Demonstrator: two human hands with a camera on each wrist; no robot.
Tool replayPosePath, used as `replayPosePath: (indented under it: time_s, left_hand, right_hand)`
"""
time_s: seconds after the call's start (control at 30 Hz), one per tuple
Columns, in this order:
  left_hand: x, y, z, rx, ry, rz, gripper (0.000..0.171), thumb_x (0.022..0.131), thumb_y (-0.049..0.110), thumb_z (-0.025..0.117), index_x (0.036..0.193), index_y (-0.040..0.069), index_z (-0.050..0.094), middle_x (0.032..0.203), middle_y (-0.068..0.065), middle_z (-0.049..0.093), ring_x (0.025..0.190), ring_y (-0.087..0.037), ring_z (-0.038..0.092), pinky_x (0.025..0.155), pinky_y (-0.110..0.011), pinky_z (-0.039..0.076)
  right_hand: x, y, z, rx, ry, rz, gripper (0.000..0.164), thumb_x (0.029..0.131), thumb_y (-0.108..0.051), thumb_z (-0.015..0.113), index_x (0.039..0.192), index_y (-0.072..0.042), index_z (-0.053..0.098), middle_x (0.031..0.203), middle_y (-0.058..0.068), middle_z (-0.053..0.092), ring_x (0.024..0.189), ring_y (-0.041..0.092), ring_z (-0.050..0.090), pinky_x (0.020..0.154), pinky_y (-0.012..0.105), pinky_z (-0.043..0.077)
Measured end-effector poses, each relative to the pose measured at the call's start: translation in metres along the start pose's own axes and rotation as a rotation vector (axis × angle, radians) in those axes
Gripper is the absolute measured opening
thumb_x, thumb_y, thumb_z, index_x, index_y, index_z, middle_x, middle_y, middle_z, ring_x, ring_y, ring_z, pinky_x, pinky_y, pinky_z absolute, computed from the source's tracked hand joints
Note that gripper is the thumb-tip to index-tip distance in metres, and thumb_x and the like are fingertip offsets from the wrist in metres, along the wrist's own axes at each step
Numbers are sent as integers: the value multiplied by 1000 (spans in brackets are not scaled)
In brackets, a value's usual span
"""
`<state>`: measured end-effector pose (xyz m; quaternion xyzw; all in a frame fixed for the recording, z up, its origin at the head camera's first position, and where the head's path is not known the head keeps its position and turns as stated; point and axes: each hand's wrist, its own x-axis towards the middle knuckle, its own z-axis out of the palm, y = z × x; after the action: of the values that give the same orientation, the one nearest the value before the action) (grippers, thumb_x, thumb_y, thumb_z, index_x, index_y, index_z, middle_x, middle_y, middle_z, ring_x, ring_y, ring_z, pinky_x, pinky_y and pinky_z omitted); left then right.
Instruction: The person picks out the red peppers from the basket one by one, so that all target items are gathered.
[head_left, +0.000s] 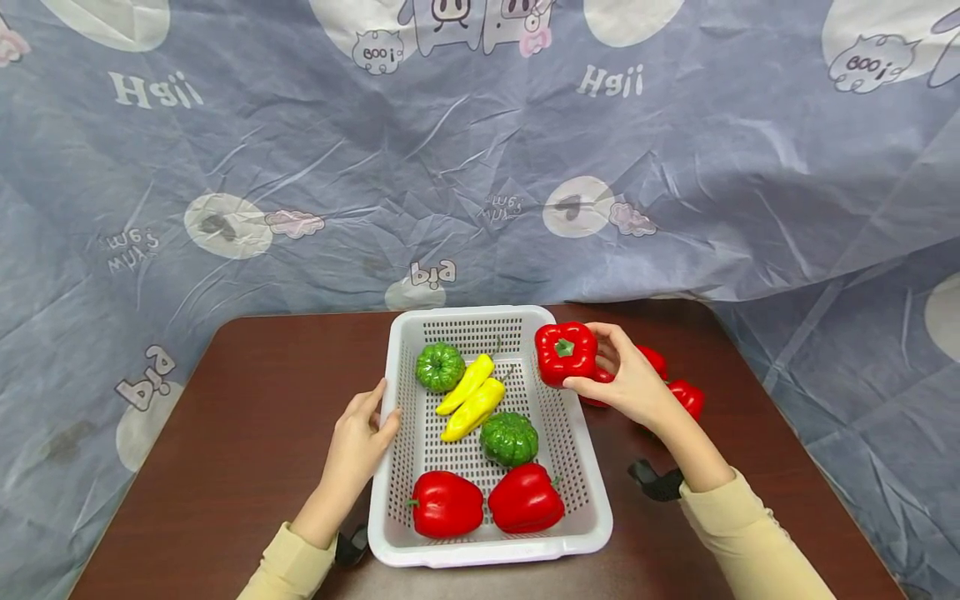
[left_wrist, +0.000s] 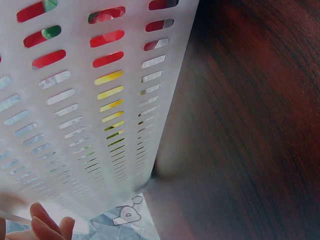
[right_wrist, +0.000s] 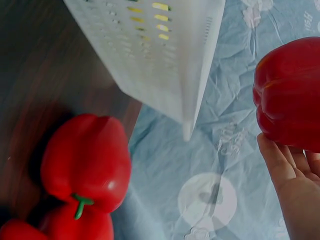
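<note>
Over the right rim of the white basket (head_left: 465, 556): gripping a red bell pepper (head_left: 566, 362) between thumb and fingers of the right hand (head_left: 637, 383), stem toward the head camera; height above the rim hard to tell.
Glossy pepper skin: likely slick, so liable to slip from a loosened thumb, or to knock the rim if lowered too far right.
At the left rim: resting the left hand (head_left: 362, 442) against the basket, thumb and forefinger apart.
Basket footing: could slide on the tabletop (head_left: 285, 392) from a bump against the right wall.
Inside the basket: two yellow peppers (head_left: 474, 409) side by side, between two green ribbed vegetables (head_left: 510, 439); two red peppers (head_left: 447, 504) at the near end.
Right of the basket: loose red peppers (head_left: 686, 400), partly behind the right hand; might roll from a brush of the wrist.
Backdrop: printed grey-blue cloth (head_left: 450, 167).
</note>
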<state>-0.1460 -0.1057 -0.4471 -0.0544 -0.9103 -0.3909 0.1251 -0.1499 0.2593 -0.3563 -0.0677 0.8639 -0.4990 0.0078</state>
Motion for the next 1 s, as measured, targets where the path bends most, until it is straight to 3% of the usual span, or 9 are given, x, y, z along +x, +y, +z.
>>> replayPosePath:
  time_s: [0.17, 0.3, 0.43, 0.53, 0.6, 0.7, 0.83, 0.9, 1.0]
  left_hand:
    - [0, 1, 0, -8, -23, -17, 56, 89, 17, 68, 141, 2, 53, 105, -11, 62, 72, -13, 52, 61, -24, 45]
    - [1, 1, 0, -14, -33, -26, 57, 89, 18, 67, 142, 3, 53, 110, -11, 62, 73, -13, 53, 61, -24, 46]
    - [1, 2, 0, -13, -31, -24, 56, 89, 19, 67, 141, 3, 53, 112, -12, 62, 73, -13, 54, 61, -25, 46]
    - [1, 1, 0, -12, -30, -20, 56, 89, 19, 67, 141, 3, 53, 113, -12, 62, 73, -13, 53, 61, -24, 46]
    - [0, 1, 0, -10, -25, -17, 56, 89, 19, 67, 141, 3, 53, 113, -12, 63, 72, -13, 53, 61, -24, 46]
    - [0, 1, 0, -7, -14, -10, 55, 89, 18, 68, 140, 2, 54, 113, -13, 63, 72, -13, 53, 61, -24, 46]
    - [1, 0, 0, -4, -13, -6, 55, 89, 17, 67, 141, 1, 53, 113, -13, 62, 73, -13, 53, 61, -25, 46]
    - [1, 0, -1, -7, -18, -9, 56, 90, 18, 67, 141, 1, 53, 113, -13, 62, 73, -13, 53, 61, -24, 46]
    - [1, 0, -1, -8, -20, -15, 56, 90, 18, 67, 141, 2, 53, 114, -13, 62, 73, -13, 53, 61, -24, 46]
  right_hand:
    - [-11, 12, -8, -2, 48, 38, 76, 86, -23, 75, 145, -4, 32, 144, 18, 44, 134, 37, 47, 107, 46, 38]
    - [-23, 25, -16, -9, 89, 78, 75, 88, -26, 73, 146, -4, 31, 145, 18, 43, 134, 34, 46, 103, 25, 43]
    - [-37, 41, -21, 34, 137, 104, 73, 90, -23, 71, 147, -1, 30, 145, 20, 42, 122, 10, 52, 91, 5, 42]
    - [-46, 54, -22, 71, 169, 111, 73, 91, -19, 69, 148, 1, 28, 145, 21, 40, 109, -11, 47, 87, 2, 41]
    - [-51, 61, -22, 89, 186, 126, 73, 91, -17, 68, 149, 2, 27, 145, 21, 39, 106, -16, 44, 87, 0, 39]
    - [-56, 70, -19, 90, 197, 167, 76, 92, -18, 67, 150, 2, 24, 147, 22, 38, 112, -8, 46, 88, 0, 38]
    - [-61, 79, -12, 66, 195, 227, 79, 92, -22, 68, 152, 2, 22, 149, 26, 36, 131, 26, 46, 91, 1, 37]
    - [-64, 83, -8, 53, 182, 256, 81, 91, -23, 69, 152, 3, 22, 149, 28, 36, 134, 39, 43, 94, 7, 39]
    - [-66, 88, -3, 21, 162, 296, 82, 91, -26, 69, 152, 2, 23, 148, 30, 38, 133, 44, 45, 98, 23, 44]
